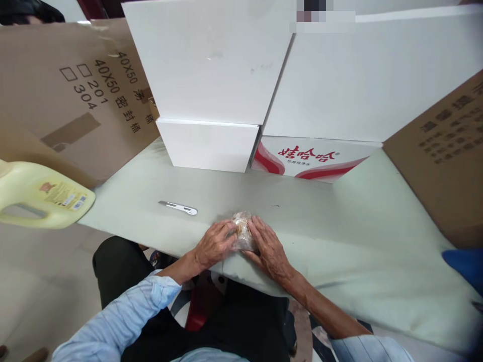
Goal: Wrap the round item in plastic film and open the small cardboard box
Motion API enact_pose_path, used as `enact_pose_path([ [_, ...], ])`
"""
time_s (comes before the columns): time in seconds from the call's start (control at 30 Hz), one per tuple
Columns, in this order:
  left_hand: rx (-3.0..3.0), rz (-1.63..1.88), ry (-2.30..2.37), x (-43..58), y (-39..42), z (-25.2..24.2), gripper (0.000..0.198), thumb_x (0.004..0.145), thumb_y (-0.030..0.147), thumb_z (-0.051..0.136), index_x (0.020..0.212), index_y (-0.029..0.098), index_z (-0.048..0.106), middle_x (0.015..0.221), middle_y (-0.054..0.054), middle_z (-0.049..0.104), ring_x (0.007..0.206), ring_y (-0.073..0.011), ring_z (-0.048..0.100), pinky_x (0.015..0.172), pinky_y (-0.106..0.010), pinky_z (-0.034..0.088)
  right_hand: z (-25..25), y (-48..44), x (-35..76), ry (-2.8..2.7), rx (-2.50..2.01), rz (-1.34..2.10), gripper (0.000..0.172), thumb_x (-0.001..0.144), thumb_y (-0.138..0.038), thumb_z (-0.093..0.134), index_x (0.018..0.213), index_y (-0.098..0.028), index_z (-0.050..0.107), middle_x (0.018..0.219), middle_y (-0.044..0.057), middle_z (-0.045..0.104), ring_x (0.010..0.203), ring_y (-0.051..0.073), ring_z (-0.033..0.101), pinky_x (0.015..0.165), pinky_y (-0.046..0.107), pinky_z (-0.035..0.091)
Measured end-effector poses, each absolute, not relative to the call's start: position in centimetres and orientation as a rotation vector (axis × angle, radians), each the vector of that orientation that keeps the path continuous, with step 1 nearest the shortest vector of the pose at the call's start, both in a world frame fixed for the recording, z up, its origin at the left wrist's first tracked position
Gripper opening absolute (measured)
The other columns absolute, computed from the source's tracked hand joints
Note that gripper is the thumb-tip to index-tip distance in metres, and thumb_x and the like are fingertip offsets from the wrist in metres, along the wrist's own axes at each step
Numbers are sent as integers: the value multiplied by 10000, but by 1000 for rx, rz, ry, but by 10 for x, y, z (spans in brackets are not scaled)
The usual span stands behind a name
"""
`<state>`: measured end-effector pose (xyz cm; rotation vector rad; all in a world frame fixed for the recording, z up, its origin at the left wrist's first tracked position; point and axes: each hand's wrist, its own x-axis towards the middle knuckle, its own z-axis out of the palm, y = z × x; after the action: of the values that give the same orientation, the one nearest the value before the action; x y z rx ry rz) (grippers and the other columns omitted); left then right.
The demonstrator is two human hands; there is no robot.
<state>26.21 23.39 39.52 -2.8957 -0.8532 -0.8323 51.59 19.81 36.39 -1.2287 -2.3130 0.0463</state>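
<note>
A small bundle in clear, crinkled plastic wrap (243, 229) sits on the pale green table cover near the front edge. Something brownish shows through the wrap, but its kind cannot be made out. My left hand (217, 244) grips the bundle from the left with bent fingers. From the right, my right hand (268, 250) presses against it, fingers laid along its side and the thumb low at the front. To the left of my hands lies a white utility knife (179, 207), its dark tip pointing left.
White boxes (211, 146) stand along the back, one a carton with red print (311, 158). Brown cardboard boxes flank the table at left (75, 100) and right (449, 166). A yellow jug (60, 196) is at the left edge, a blue object (462, 266) at the right.
</note>
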Motion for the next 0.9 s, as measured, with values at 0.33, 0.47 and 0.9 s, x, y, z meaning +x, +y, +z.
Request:
enact_pose_path([
  [0.33,-3057,-470,-866,274,249,408,182,1053,291,586,1020,145,692,1200,-158,696,1201,-320,636,956,-455,560,359,206,514,-2373,-1276,20,888,1052,-459,594,1733,-165,107,1710,209,327,1601,373,282,1217,578,399],
  [0.47,-3240,-215,-777,276,282,440,70,993,194,671,1059,173,662,1070,-75,703,1007,-233,670,921,-351,551,366,206,520,-2418,-1306,70,882,1048,-461,617,1732,-187,132,1718,190,320,1604,344,289,1231,561,397],
  [0.9,-3201,-373,-343,287,310,432,735,870,377,862,1494,236,500,1238,-86,699,1042,-246,668,952,-335,507,364,211,517,-2301,-1334,294,703,1117,-467,460,1720,-212,205,1697,173,371,1615,325,265,1248,591,384],
])
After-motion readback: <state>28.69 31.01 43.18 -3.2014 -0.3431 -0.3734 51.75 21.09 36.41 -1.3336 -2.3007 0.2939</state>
